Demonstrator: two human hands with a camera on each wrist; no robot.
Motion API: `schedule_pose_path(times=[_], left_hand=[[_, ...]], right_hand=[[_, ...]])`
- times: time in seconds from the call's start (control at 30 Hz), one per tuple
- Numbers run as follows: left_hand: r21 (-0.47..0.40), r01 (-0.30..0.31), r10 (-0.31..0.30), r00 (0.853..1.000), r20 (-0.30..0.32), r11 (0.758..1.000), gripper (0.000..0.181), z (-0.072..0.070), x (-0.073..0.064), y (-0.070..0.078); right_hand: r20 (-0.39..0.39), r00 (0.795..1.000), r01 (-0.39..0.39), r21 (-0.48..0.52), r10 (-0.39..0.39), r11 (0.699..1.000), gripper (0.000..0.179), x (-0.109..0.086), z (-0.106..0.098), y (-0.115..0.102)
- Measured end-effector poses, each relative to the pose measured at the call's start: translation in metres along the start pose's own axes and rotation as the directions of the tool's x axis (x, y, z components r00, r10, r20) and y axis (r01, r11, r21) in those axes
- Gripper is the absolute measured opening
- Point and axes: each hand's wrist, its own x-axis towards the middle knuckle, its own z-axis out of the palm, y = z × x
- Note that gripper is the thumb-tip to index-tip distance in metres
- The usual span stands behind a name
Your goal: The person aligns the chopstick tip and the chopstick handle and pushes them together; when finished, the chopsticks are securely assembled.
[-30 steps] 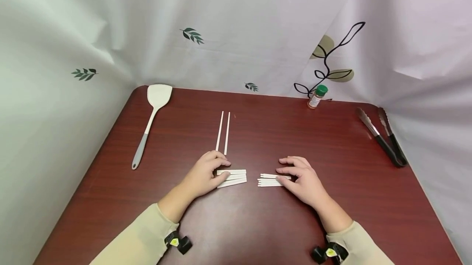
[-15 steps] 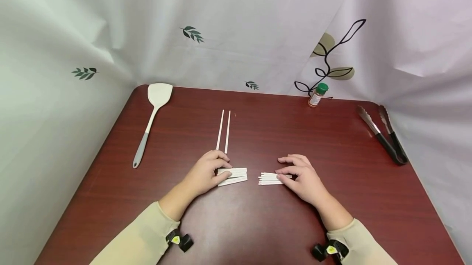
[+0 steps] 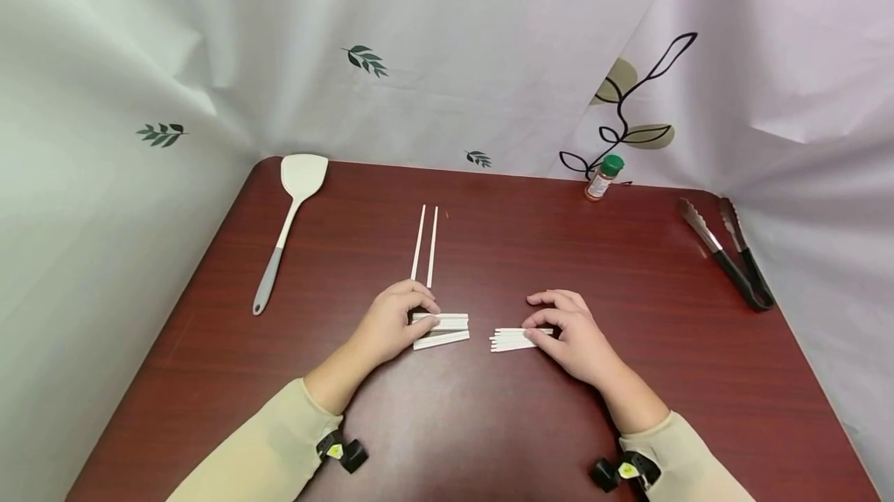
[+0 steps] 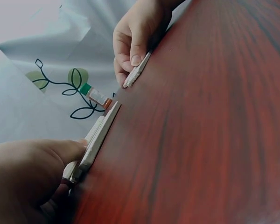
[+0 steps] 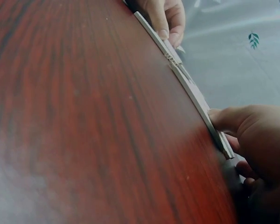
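My left hand (image 3: 391, 322) pinches the upper ones of a group of short, flat white sticks (image 3: 455, 323) between thumb and curled forefinger. Another strip (image 3: 447, 340) lies slanted on the near side, a narrow gap apart from them. Facing it, my right hand (image 3: 578, 341) pinches a second bundle of white sticks (image 3: 508, 341), whose left ends are narrow and uneven. A short stretch of table separates the two bundles. In the left wrist view the left thumb (image 4: 70, 150) lies against the sticks' side. The right thumb (image 5: 224, 119) does likewise in the right wrist view.
Two long, thin white sticks (image 3: 432, 247) lie side by side beyond the left hand. A white spatula (image 3: 281, 234) with a grey handle is at far left. A green-capped spice bottle (image 3: 602, 180) stands at the back, black-handled tongs (image 3: 729, 261) at right. Curtains surround the table (image 3: 475, 424).
The sticks under my left hand have shifted slightly away from the near strip, widening the gap there. The right-hand bundle has fanned out a little. Both hands stay nearly in place.
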Motion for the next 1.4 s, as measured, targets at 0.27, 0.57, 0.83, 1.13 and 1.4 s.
schedule_pose_path(times=[0.27,0.57,0.83,1.13,1.4], left_hand=[[0.061,-0.039,0.037,0.999,0.033,0.997,0.012,0.0,0.001,0.004],[0.076,-0.014,0.01,0.998,0.057,0.997,0.008,0.0,0.001,0.006],[0.073,0.044,-0.048,0.997,0.052,0.996,0.011,0.0,0.001,0.007],[0.079,0.028,-0.029,0.999,0.022,0.996,0.03,-0.003,0.001,0.005],[0.043,0.008,-0.007,1.0,-0.015,0.999,0.02,0.0,0.003,0.005]], right_hand=[[0.013,1.0,0.014,0.007,-0.014,1.0,0.021,0.0,0.0,0.002],[0.01,1.0,0.027,-0.012,-0.026,1.0,0.017,0.001,0.001,0.002],[-0.032,0.999,-0.018,0.009,0.019,1.0,0.016,0.002,0.001,0.004],[-0.111,0.992,-0.052,0.005,0.053,0.999,0.018,0.007,0.002,0.003],[-0.196,0.976,0.089,-0.022,-0.091,0.996,0.013,0.012,0.007,0.006]])
